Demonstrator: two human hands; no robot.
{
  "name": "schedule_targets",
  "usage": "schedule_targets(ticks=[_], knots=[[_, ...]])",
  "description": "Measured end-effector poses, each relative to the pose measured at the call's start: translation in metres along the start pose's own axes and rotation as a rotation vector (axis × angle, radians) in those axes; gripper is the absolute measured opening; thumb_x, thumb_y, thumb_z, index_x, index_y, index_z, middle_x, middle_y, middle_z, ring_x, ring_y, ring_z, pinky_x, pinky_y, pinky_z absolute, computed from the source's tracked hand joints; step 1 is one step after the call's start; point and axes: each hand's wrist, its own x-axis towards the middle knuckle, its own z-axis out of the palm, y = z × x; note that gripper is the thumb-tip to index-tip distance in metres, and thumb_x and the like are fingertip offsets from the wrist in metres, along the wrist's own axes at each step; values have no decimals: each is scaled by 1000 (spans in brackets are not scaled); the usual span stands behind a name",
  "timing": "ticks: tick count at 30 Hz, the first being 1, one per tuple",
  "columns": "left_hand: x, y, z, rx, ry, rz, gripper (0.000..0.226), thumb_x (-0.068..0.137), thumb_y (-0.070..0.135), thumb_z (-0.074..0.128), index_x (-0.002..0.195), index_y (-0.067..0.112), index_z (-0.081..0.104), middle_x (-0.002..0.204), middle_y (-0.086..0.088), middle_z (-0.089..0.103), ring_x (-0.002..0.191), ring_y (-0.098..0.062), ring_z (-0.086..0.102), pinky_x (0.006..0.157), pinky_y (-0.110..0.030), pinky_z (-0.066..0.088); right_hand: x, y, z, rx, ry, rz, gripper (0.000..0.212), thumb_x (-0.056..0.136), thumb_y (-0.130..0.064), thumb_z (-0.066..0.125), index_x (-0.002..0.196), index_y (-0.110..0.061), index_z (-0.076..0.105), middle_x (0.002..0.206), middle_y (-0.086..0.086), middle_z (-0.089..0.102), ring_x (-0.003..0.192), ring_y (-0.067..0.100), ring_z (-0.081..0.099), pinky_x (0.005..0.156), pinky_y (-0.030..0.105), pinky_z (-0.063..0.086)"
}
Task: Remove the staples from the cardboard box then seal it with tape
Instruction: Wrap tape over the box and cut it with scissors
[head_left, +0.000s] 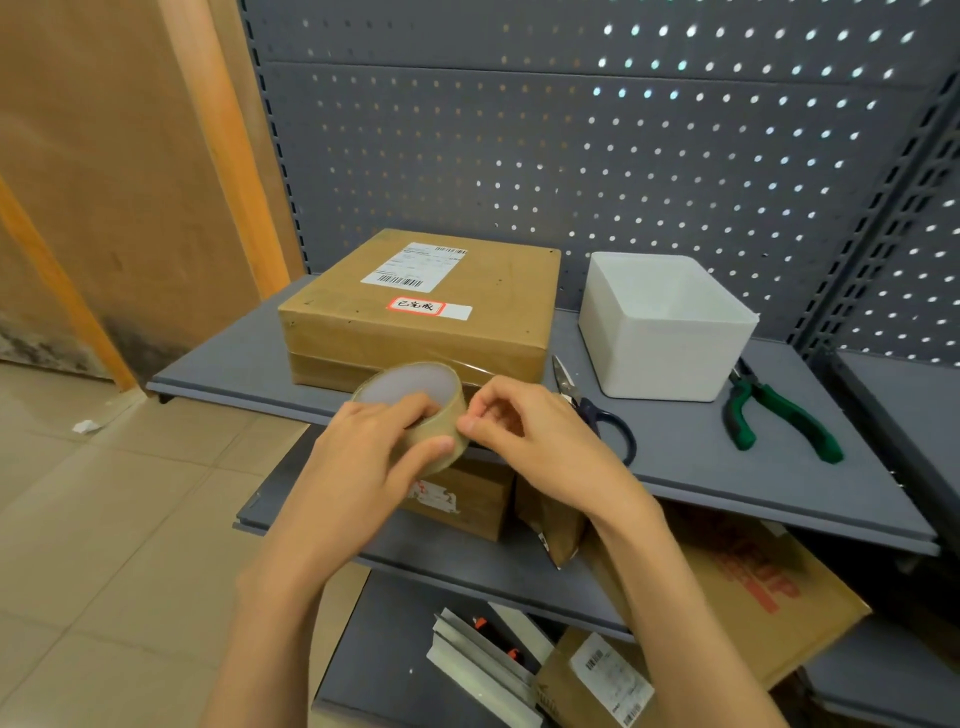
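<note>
The roll of brown tape is held in the air just in front of the shelf's front edge, tilted so its open core faces up and toward the cardboard box. The left hand grips the roll, with fingers curled into the core and the thumb pressed on the outer band. The right hand is closed at the roll's right side, thumb and forefinger pinched together against the tape's outer surface; whether a loose end is caught between them is hard to tell, since the tape is too close in colour to the skin.

The cardboard box sits behind the roll, at the left end of the shelf, its top bearing a white shipping label and a small red-bordered sticker. A strip of brown tape already runs along its front face.

To the box's right, scissors lie near the front edge, blades pointing back, the dark handles partly hidden by the right hand. A white plastic bin stands further right, toward the back panel. Green-handled pliers lie beside the bin at the right end of the shelf.
</note>
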Motion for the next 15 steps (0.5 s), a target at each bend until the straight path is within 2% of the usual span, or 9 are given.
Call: schedule_targets(ticks=[4,7,12,15], knots=[[-3,5,-7,-159,-8,-20,30,82,55,45,84,27,56,76,9,57,75,-9,46,62,-20,34,1,4,-6,128,-69,-69,14,90,-22,59,92,-9,63,82,5,61,76,17,53,72,29,46],[-6,9,-6,-176,3,-34,32,81,55,45,85,26,57,80,11,57,74,-8,44,60,-16,32,-1,6,-10,187,-98,-100,15,92,-17,56,94,-4,63,88,9,60,81,16,53,79,34,47],[-6,14,-8,-230,28,-52,24,82,49,49,84,26,58,74,7,58,71,-11,47,59,-17,31,-2,0,-10,126,-93,-143,15,93,-19,53,92,-6,60,82,9,56,75,17,48,74,42,44],[-7,19,-10,-258,33,-44,21,83,45,52,83,25,59,72,8,57,67,-10,46,58,-14,31,-2,-4,-12,117,-99,-158,14,93,-18,52,89,-5,58,76,5,52,70,14,44,66,36,40]])
